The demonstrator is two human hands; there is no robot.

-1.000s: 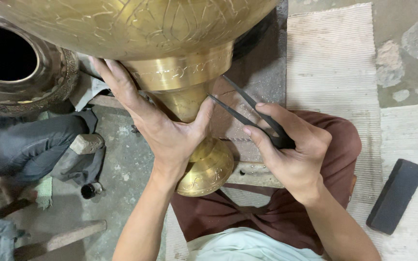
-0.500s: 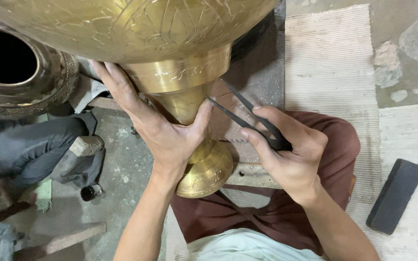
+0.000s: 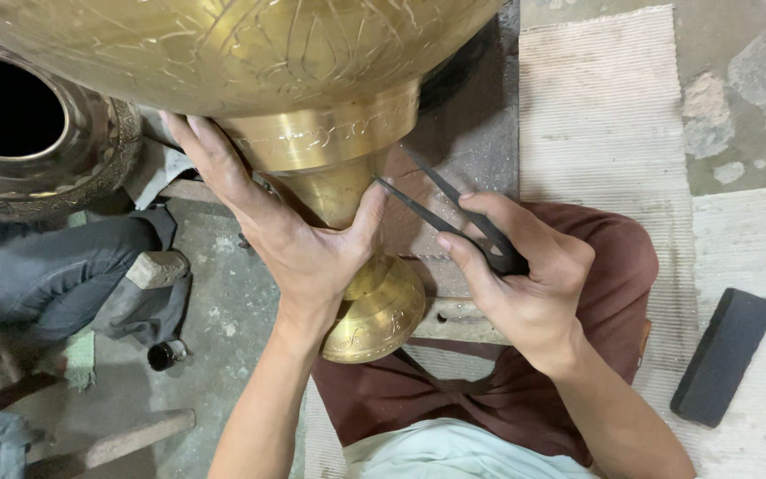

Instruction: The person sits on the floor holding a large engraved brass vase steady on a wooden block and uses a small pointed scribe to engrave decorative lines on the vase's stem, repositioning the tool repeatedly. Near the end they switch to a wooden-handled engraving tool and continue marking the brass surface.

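A large engraved brass vase (image 3: 250,53) lies across the top of the view, its narrow neck (image 3: 334,177) running down to a flared brass foot (image 3: 379,310) over my lap. My left hand (image 3: 299,244) wraps around the neck from the left, thumb pressed on its right side. My right hand (image 3: 525,284) holds a black two-legged metal divider (image 3: 454,213), its points aimed up and left at the neck, close to my left thumb.
A second dark metal vessel (image 3: 37,133) with an open mouth sits at the upper left. A black rectangular block (image 3: 724,355) lies on a pale woven mat (image 3: 596,106) at the right. Dark cloth (image 3: 64,275), a small black cap (image 3: 166,355) and wooden pieces (image 3: 108,448) lie at the left.
My right hand has shifted the divider slightly, its points staying by the neck. My left hand keeps the same hold on the neck.
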